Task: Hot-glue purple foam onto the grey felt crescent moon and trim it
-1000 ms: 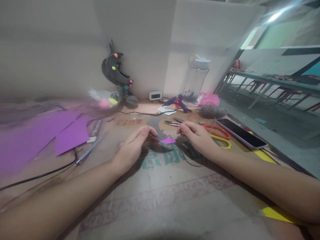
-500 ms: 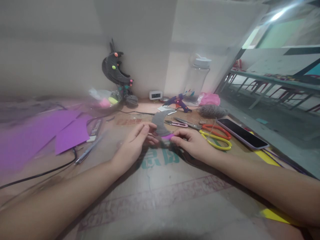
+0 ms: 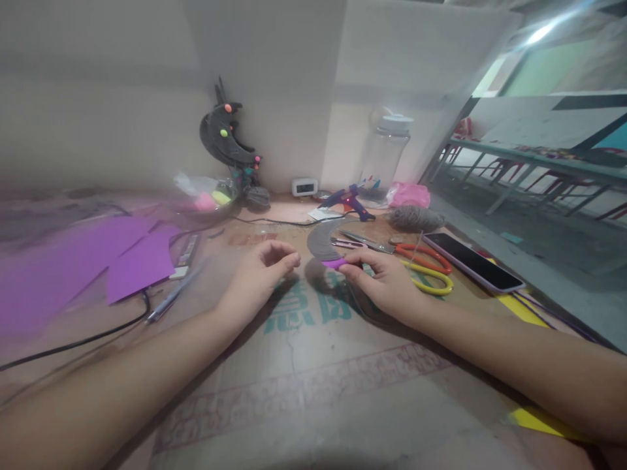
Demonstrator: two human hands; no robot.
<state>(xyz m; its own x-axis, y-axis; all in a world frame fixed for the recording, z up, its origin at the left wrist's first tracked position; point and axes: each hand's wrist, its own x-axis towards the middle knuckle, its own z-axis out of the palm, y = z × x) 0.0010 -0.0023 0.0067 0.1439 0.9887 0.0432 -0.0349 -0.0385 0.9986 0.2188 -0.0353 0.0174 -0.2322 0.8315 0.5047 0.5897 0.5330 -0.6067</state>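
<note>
My right hand (image 3: 382, 277) pinches a grey crescent-shaped cut-out (image 3: 321, 241) by its purple lower tip and holds it raised just above the cardboard-covered table (image 3: 313, 378). My left hand (image 3: 259, 274) rests a little to the left of the crescent, apart from it, fingers curled loosely with nothing in them. Just behind my right hand lie orange-handled scissors (image 3: 421, 251), yellow-handled scissors (image 3: 431, 279) and a small pink-handled pair (image 3: 350, 245).
A phone (image 3: 473, 261) lies at the right. Purple paper sheets (image 3: 98, 261), a pen (image 3: 171, 297) and a black cable (image 3: 78, 339) are on the left. At the back stand a black crescent decoration (image 3: 223, 137), a glue gun (image 3: 350, 199), a clear jar (image 3: 386, 153), yarn (image 3: 414, 219) and a small clock (image 3: 304, 187).
My left hand has let go of the grey crescent and drawn back left. My right hand took it by the purple tip and lifted it to the right.
</note>
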